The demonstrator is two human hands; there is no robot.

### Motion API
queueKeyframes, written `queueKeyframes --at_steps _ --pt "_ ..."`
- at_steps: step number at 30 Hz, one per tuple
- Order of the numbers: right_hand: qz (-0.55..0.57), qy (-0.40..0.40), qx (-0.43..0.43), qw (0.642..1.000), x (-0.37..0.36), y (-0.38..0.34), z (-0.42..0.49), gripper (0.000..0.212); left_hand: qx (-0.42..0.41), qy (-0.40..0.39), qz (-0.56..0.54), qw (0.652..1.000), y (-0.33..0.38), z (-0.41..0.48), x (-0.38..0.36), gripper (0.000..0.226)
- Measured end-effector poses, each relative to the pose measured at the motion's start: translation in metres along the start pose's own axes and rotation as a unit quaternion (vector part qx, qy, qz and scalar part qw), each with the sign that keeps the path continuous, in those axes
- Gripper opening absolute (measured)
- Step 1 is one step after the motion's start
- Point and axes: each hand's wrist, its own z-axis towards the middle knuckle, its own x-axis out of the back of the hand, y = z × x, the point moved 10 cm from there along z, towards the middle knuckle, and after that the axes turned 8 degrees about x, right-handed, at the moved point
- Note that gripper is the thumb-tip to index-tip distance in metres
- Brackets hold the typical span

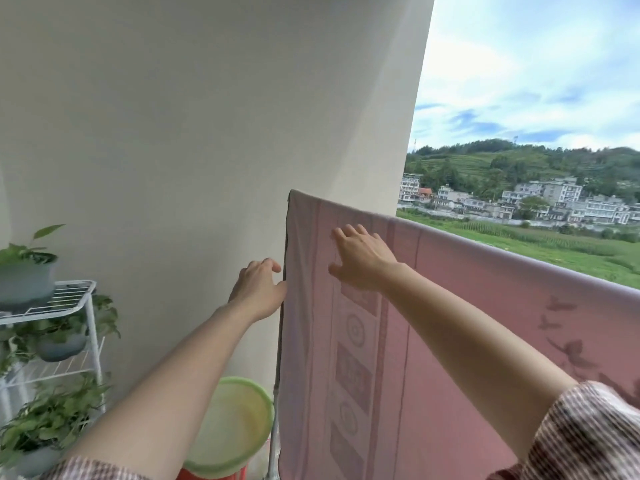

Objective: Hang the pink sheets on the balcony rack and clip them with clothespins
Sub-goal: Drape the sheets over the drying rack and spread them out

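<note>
A pink sheet (450, 341) with a patterned border hangs over the top bar of the rack, from the wall side across to the right edge of view. My left hand (258, 289) is at the sheet's left side edge, its fingers pinching the hem. My right hand (360, 258) lies flat on the cloth just below the top fold, with its fingers spread. A metal rack post (273, 441) shows below the sheet's left edge; the bar itself is covered by the cloth. No clothespins are visible.
A plain wall (190, 150) stands close behind the sheet's left end. A green basin (230, 427) sits on something red near the post. A white wire plant shelf (69, 299) with potted plants is at the left. Fields and houses lie beyond the balcony.
</note>
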Motion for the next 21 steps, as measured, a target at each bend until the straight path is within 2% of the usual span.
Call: queueKeyframes --at_steps 7,12,16,19,21 --pt "-0.043 0.026 -0.017 0.999 -0.028 0.037 0.152 0.045 0.001 -0.036 -0.066 0.997 -0.019 0.156 -0.043 0.033" --pt "-0.074 0.004 -0.027 0.997 -0.067 0.048 0.229 0.04 0.023 -0.066 -0.118 0.991 -0.042 0.249 -0.066 0.04" --pt "-0.102 -0.012 -0.054 0.993 -0.093 0.066 0.277 0.035 0.011 -0.096 -0.184 0.978 -0.044 0.319 -0.088 0.017" --pt "-0.103 -0.009 -0.093 0.99 -0.106 0.083 0.311 0.028 0.014 -0.105 -0.295 0.95 -0.044 0.369 -0.103 0.02" --pt "-0.084 -0.003 -0.127 0.988 -0.111 0.095 0.332 0.022 0.023 -0.113 -0.351 0.929 -0.042 0.396 -0.11 0.031"
